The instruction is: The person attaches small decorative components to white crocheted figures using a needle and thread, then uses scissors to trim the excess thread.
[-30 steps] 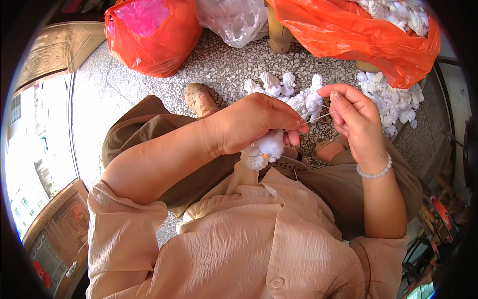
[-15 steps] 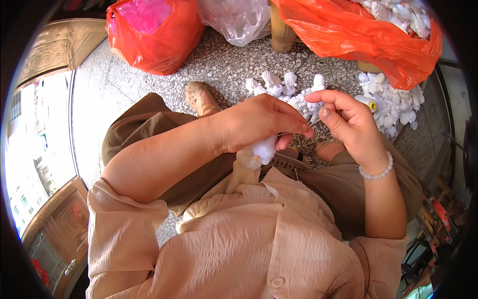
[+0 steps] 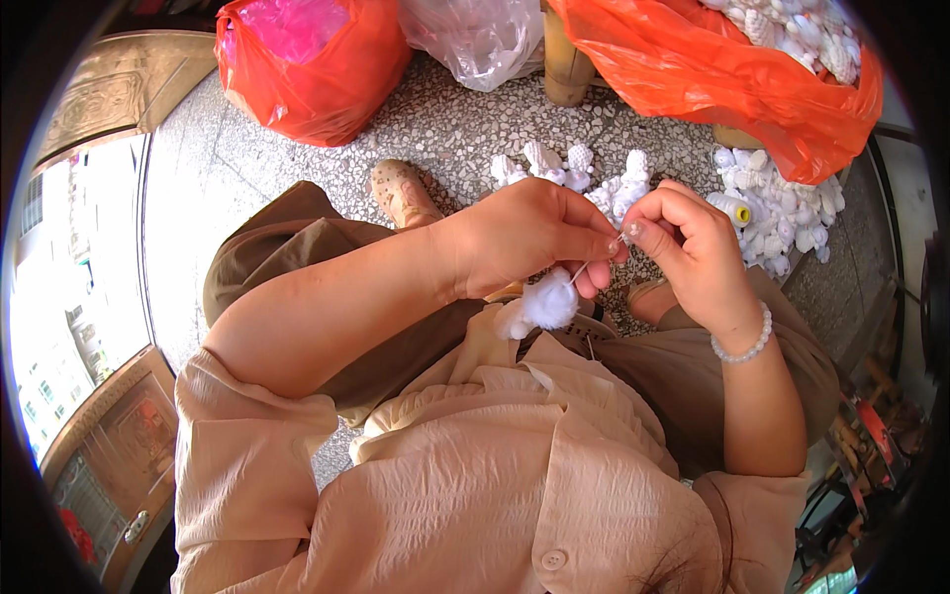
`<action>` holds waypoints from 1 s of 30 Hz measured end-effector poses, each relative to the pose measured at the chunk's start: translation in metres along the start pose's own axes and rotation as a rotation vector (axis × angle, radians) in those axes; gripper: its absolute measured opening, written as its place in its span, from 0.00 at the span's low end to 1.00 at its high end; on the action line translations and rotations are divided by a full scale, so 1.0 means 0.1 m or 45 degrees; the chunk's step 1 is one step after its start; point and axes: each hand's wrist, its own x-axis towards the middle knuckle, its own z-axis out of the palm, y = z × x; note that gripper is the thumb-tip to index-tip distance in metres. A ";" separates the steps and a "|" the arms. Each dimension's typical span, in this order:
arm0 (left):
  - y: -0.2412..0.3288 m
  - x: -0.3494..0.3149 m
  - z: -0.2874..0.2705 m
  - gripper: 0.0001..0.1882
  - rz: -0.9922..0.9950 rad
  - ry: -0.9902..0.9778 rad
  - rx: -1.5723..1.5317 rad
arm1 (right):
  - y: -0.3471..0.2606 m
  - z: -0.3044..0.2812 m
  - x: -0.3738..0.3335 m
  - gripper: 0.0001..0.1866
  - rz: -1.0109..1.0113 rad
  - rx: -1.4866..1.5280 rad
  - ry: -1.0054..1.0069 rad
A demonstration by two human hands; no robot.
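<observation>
My left hand and my right hand meet fingertip to fingertip in front of my lap. Both pinch a thin white thread between thumb and fingers. From that thread a small fluffy white piece, like a stuffed crocheted part, hangs below my left hand, with a paler lump at its left end. Whether a needle or knot sits between the fingertips is too small to tell. Past my hands, several white crocheted pieces lie on the floor.
More small white pieces are heaped at the right, with a yellow-centred thread spool on them. An orange bag of crocheted pieces stands above. Farther left are another orange bag and a clear plastic bag.
My right hand has closed in on my left, its raised index finger now curled into a pinch. The fluffy white piece has swung out below my left hand and shows more fully.
</observation>
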 end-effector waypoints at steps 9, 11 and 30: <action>0.00 0.07 -0.12 0.10 -0.088 0.063 -0.035 | 0.02 -0.05 0.00 0.11 0.364 0.560 0.042; 0.03 0.06 -0.11 0.10 -0.101 0.074 -0.020 | 0.04 -0.05 0.00 0.12 0.348 0.578 0.056; 0.16 -0.06 0.00 0.06 0.138 0.295 0.409 | -0.24 -0.71 0.09 0.08 -0.264 -0.029 0.971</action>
